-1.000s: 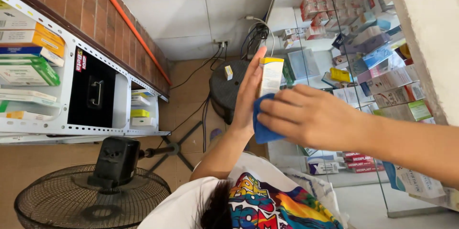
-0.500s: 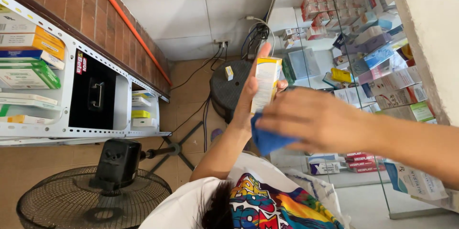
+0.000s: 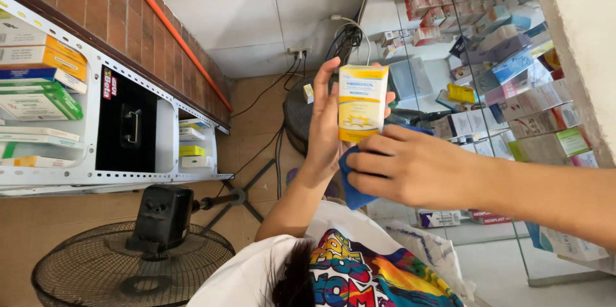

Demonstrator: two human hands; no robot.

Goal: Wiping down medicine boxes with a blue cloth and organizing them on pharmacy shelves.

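Left hand (image 3: 327, 130) gripping one yellow-and-white box (image 3: 362, 103); right hand (image 3: 410, 169) clenched round one blue cloth (image 3: 351, 188)

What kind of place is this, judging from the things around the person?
Probably a pharmacy or small drugstore. A glass display cabinet is packed with small medicine-style boxes, a white metal shelf holds more cartons, and the left hand holds a yellow-and-white box while the right hand grips a blue cloth.

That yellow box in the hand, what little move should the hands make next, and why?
Probably slide the blue cloth up across the front of the yellow box. The left hand holds the box upright, while the right hand pinches the cloth just below the box's lower edge, so the front face shows uncovered above it. A short upward stroke looks like the nearest move.
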